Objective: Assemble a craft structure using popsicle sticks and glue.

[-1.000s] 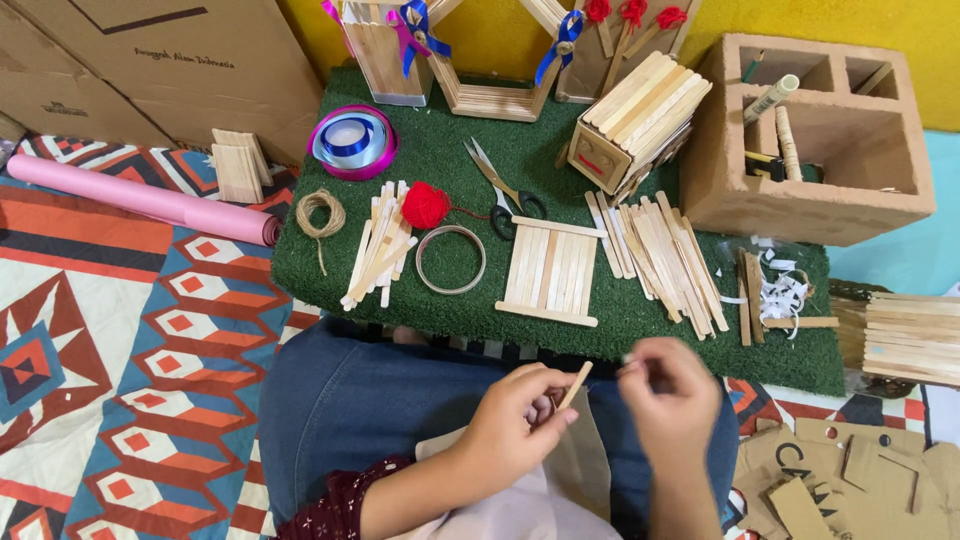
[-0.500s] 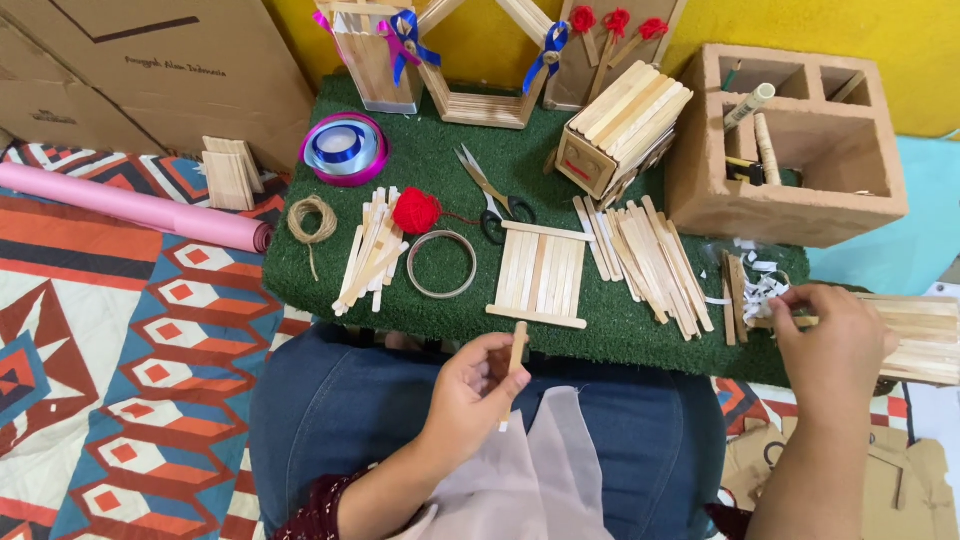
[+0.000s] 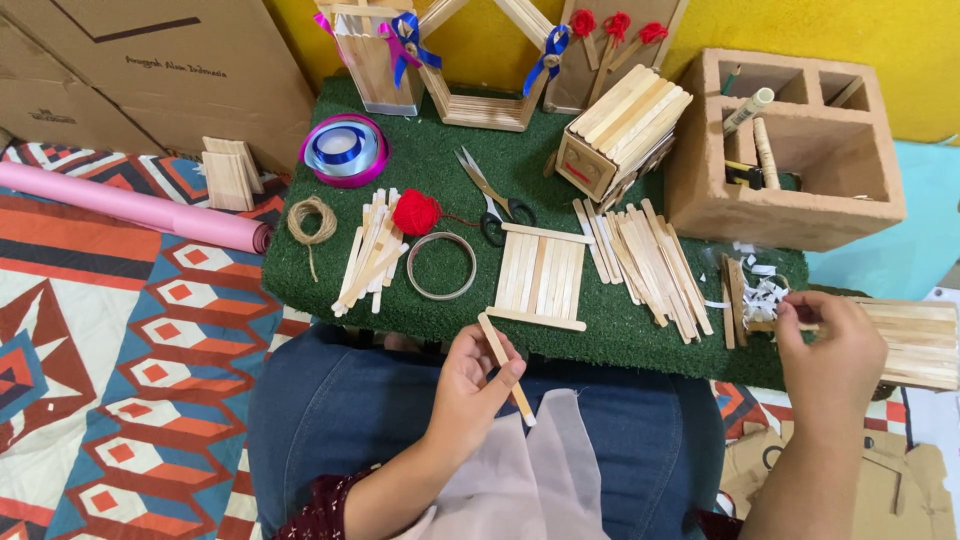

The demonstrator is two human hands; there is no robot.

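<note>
Left hand (image 3: pixel 470 375) pinches a craft stick (image 3: pixel 505 367) between thumb and fingers, just below the glued stick panel (image 3: pixel 541 275) on the green mat (image 3: pixel 430 180). Right hand (image 3: pixel 835 345) is out right of that panel, fingers closed around something at the paper scraps (image 3: pixel 765 295); what exactly, I can't tell. Risk: the stick is held loosely near its middle and could slip into the lap. The wood stack (image 3: pixel 915 340) runs off frame.
</note>
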